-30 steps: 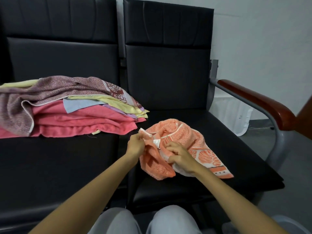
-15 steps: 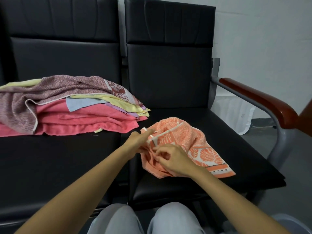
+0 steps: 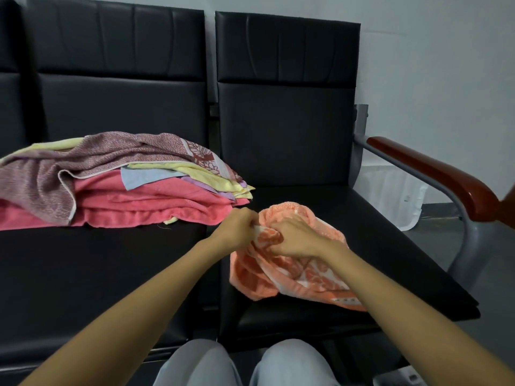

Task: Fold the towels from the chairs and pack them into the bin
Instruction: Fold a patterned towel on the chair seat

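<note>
An orange towel (image 3: pixel 281 277) with a white pattern lies crumpled on the right black chair's seat (image 3: pixel 390 246). My left hand (image 3: pixel 237 229) pinches its upper left edge. My right hand (image 3: pixel 298 238) grips a bunch of the same towel right beside it. On the left chair's seat (image 3: pixel 83 274) rests a pile of towels (image 3: pixel 117 182): a mauve patterned one on top, with yellow, light blue, lilac and pink ones under it. A translucent white bin (image 3: pixel 390 196) stands on the floor behind the right chair's armrest.
The right chair has a red-brown wooden armrest (image 3: pixel 434 174) on a grey metal frame. My knees in light trousers (image 3: pixel 245 363) are at the bottom edge. A pale object (image 3: pixel 398 377) shows at the bottom right corner. Grey floor lies to the right.
Both hands have drawn closer together on the orange towel's upper edge. The towel is bunched more tightly under my right hand, and its white strip no longer shows.
</note>
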